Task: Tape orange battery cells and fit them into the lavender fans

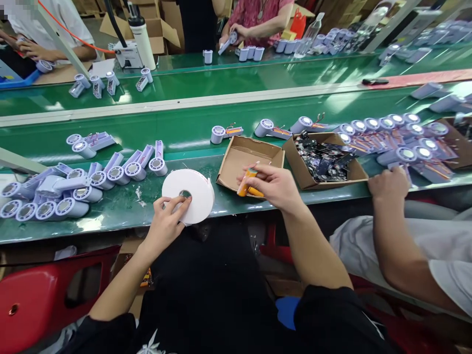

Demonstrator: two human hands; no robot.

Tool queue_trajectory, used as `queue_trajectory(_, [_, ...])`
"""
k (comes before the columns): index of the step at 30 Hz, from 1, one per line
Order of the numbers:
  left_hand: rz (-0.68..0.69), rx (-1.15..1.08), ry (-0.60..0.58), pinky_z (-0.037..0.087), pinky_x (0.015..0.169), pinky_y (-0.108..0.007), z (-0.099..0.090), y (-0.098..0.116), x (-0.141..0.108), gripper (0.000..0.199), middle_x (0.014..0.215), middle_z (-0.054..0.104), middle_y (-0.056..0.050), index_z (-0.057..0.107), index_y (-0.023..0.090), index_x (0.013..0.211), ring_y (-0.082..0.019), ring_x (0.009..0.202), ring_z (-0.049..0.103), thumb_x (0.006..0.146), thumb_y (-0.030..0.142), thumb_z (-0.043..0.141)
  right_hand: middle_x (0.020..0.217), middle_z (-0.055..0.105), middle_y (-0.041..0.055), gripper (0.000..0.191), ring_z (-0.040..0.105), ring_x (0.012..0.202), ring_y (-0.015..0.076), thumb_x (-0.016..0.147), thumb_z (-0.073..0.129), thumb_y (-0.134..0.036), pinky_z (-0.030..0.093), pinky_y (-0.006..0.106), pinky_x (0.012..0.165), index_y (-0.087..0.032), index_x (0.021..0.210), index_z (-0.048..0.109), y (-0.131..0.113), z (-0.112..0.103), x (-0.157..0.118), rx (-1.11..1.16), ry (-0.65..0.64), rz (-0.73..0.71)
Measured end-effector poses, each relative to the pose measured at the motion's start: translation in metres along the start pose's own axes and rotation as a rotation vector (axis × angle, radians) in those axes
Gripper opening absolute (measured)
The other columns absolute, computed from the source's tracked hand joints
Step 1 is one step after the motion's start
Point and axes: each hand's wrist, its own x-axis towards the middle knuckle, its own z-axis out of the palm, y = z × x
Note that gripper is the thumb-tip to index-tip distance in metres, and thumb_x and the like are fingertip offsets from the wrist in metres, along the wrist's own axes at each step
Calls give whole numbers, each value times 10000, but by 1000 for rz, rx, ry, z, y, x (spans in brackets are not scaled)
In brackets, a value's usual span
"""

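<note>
A white round roll (199, 196) lies at the bench's front edge. The fingers of my left hand (167, 216) rest on it, spread, with a fingertip at its centre hole. My right hand (276, 189) pinches an orange battery (244, 186) with a greenish end, above the front of an open cardboard box (230, 169). More orange shows just below my right fingers, in the box's front part. Light purple housings (134, 170) stand in a group left of the roll.
A second box (357, 169) holds dark circuit boards (324, 160). Many wired housings (405, 155) lie to the right, where another person's hand (389, 184) touches one. A green belt (177, 132) runs behind. Other people work across it. A red stool (29, 305) stands at lower left.
</note>
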Motion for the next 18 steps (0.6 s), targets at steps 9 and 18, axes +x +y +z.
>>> queue_trajectory(9, [50, 133, -19, 242, 1362, -674, -15, 6, 4, 652, 1395, 769, -33, 572, 403, 1628, -302, 1139, 551, 1027, 154, 613, 685, 751, -14, 549, 695, 671, 192, 933, 742, -598, 553, 294, 659, -163, 1247, 863, -3, 40, -1, -304, -203, 4])
queue_trajectory(18, [-76, 196, 35, 159, 1339, -662, 3, 23, -1, 607, 1313, 790, -13, 602, 464, 1594, -287, 1109, 553, 1042, 213, 631, 950, 858, 90, 623, 817, 842, 280, 833, 825, -743, 689, 398, 736, -210, 1154, 835, 42, 71, -19, 155, 127, 80])
